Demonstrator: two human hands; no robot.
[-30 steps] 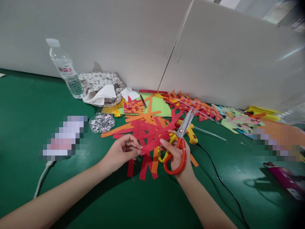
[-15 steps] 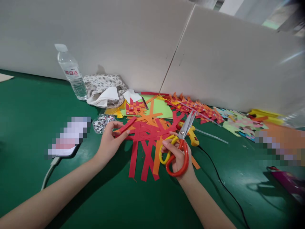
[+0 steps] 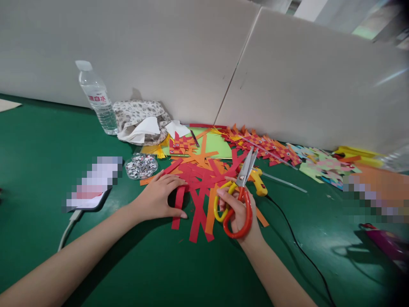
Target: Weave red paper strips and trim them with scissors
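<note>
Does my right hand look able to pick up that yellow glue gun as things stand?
Probably not: the yellow glue gun lies close beyond the right hand, but the scissors take up that hand's grip.

Shiny metal blades, glossy handles, matt paper strips

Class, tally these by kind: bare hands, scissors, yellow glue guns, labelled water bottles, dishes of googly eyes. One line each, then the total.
Left hand and right hand: 2
Scissors: 1
Glue gun: 1
Water bottle: 1
Googly-eye dish: 1
Total: 6
</note>
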